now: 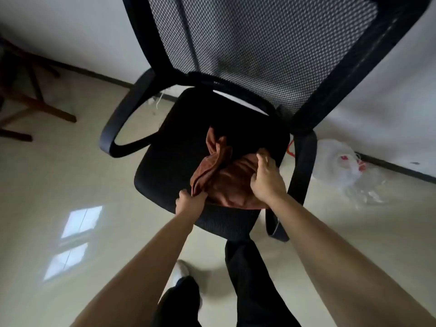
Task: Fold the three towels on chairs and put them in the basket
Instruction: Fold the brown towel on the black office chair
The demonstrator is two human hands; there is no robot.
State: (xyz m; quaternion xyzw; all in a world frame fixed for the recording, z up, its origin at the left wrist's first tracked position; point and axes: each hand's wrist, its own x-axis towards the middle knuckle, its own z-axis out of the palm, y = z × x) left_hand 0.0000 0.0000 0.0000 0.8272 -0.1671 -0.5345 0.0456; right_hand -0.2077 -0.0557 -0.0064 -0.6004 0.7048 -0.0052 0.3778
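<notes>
A crumpled brown towel (226, 178) lies on the front right part of the seat of a black mesh office chair (169, 159). My left hand (190, 201) pinches the towel's near left corner at the seat's front edge. My right hand (265, 178) grips the towel's right side, fingers curled into the cloth. One strip of the towel trails toward the chair's back. No basket and no other towels are in view.
The chair's mesh backrest (259, 48) rises ahead, with armrests on both sides. A clear plastic bag (346, 171) lies on the pale floor at right. Wooden furniture legs (35, 105) stand at far left. My legs and a white shoe (181, 270) are below.
</notes>
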